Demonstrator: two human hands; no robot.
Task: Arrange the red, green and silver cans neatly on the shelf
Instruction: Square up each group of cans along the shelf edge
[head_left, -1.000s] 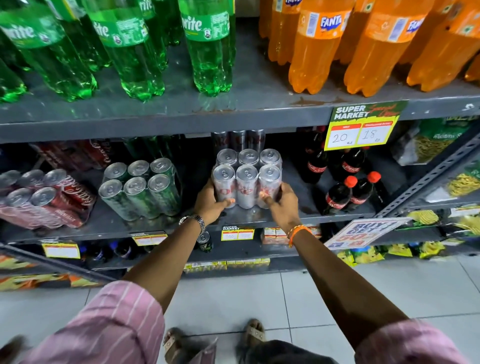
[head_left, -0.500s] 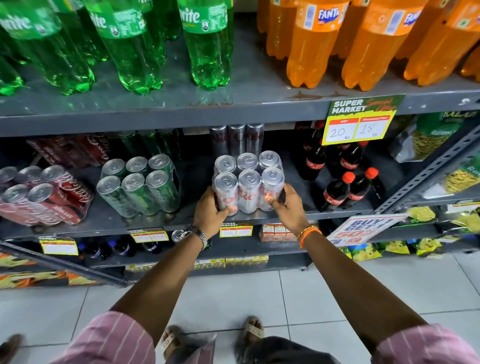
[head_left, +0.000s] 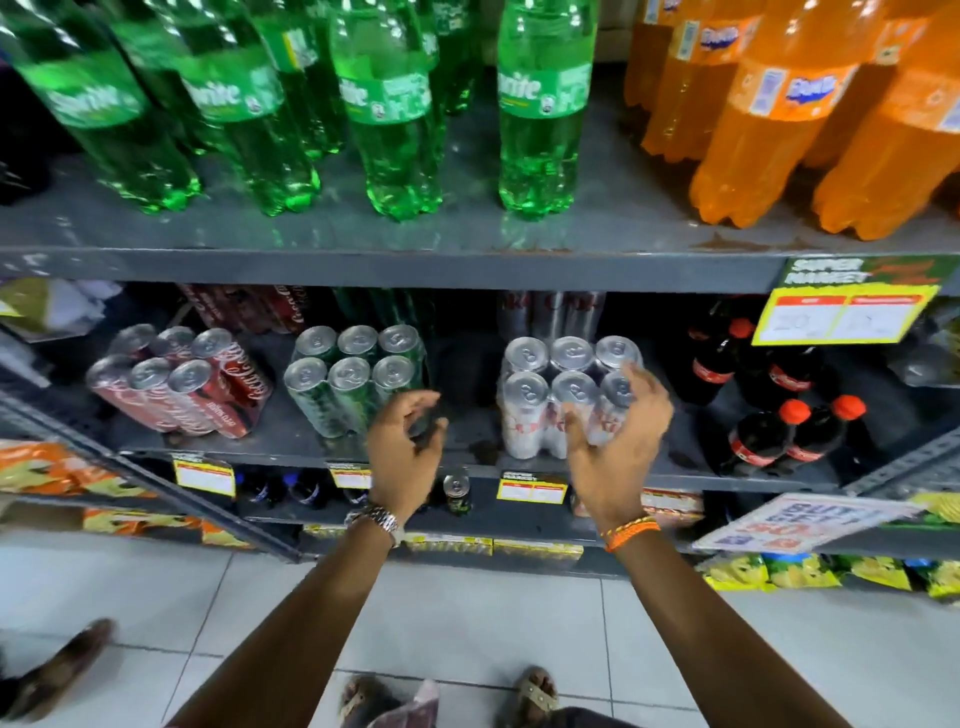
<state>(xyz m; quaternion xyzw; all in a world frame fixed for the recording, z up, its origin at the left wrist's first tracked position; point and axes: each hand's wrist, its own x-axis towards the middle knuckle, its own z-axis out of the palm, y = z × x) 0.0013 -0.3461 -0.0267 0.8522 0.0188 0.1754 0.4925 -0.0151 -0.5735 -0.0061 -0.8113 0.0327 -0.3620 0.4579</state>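
Note:
Three wrapped packs of cans stand in a row on the grey middle shelf (head_left: 291, 447): a red pack (head_left: 182, 384) at the left, tilted, a green pack (head_left: 348, 379) in the middle and a silver pack (head_left: 556, 389) to the right. My left hand (head_left: 405, 447) hovers open in front of the gap between the green and silver packs, touching nothing. My right hand (head_left: 623, 436) is open just in front of the silver pack's right side, fingers spread near its front right can. More red, green and silver cans stand in shadow behind the packs.
Green Sprite bottles (head_left: 384, 114) and orange Fanta bottles (head_left: 779, 119) fill the shelf above. Small dark cola bottles (head_left: 779, 415) stand right of the silver pack. A yellow price sign (head_left: 847, 306) hangs from the upper shelf edge. A lone can (head_left: 457, 491) sits on the lower shelf. Someone's shoe (head_left: 57, 670) is at the left on the tiled floor.
Both hands have let go of the silver pack and pulled back, fingers spread. The pack now rests on the shelf. The camera has moved closer and shifted.

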